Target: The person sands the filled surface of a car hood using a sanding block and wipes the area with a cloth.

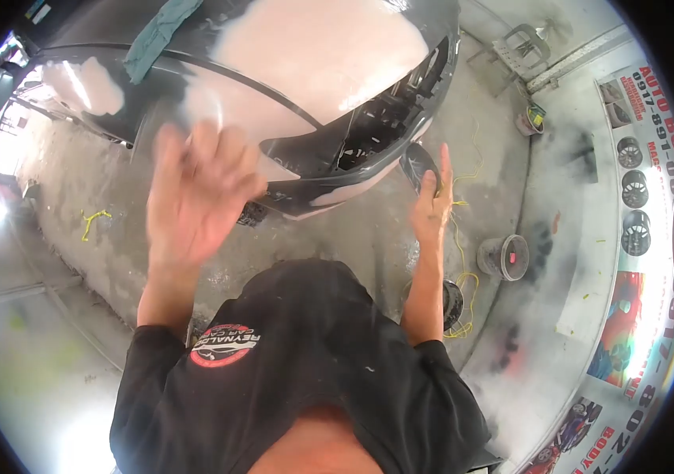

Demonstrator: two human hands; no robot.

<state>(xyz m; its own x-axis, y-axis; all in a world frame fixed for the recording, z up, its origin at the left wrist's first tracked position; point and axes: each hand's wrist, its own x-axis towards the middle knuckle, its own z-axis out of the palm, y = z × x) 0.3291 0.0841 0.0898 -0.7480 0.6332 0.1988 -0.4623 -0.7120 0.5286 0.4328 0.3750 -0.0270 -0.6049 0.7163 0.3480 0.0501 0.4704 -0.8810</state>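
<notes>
My left hand [204,193] is raised in front of the car's fender, blurred by motion. Its fingers are loosely bent, the thumb stands apart, and no object shows in it. On the other side, my right hand [432,207] grips a dark, flat, rounded pad [419,167] between thumb and fingers, beside the front bumper [361,183]. What the pad is made of cannot be made out. The dark grey car [108,51] carries pale pinkish patches on its hood [321,51], fender and bumper. An opening with black parts [384,118] gapes at its front.
A green cloth [159,39] lies on the car. Buckets [501,257] stand at the right, one [530,121] near a chair [523,49]. Yellow cord [467,304] trails over the wet concrete floor [337,237]. A printed banner [633,189] lines the right wall.
</notes>
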